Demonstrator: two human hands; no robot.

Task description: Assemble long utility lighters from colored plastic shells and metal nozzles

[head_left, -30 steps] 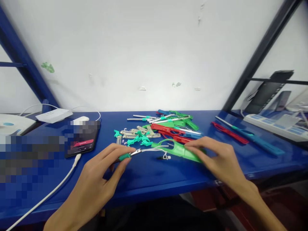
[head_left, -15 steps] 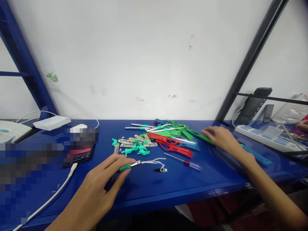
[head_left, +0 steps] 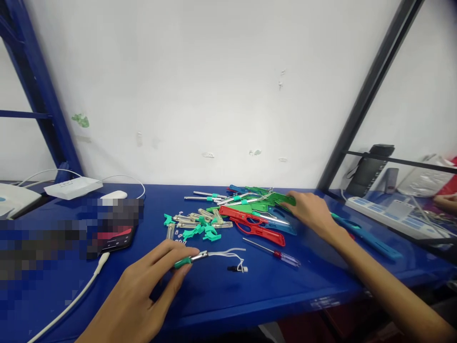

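Note:
Between the thumb and fingers of my left hand (head_left: 152, 281) is a metal lighter nozzle (head_left: 199, 256) with a green end piece. White wires (head_left: 226, 252) run from it to a small black-and-white igniter (head_left: 237, 269) lying on the table. My right hand (head_left: 307, 212) is closed on a green lighter casing half (head_left: 283, 199) at the right of the pile. Beside it are red casing halves (head_left: 259, 228), more green casing pieces, and metal nozzles (head_left: 205, 198). Clear fuel tanks (head_left: 187, 221) and teal triggers (head_left: 211, 233) lie left of these. A screwdriver (head_left: 280, 256) rests in front.
A blue casing half (head_left: 371, 238) lies under my right forearm. To the left are a phone (head_left: 119, 238) with a white cable (head_left: 89, 281) and a white box (head_left: 71, 187). A power strip (head_left: 396, 216) stands right, beyond the dark rack post (head_left: 357, 114). Another person's hand (head_left: 446, 204) shows far right.
My right hand has moved left with the green casing half, bringing it to the pile. My left hand keeps hold of the nozzle. The whole view has shifted slightly.

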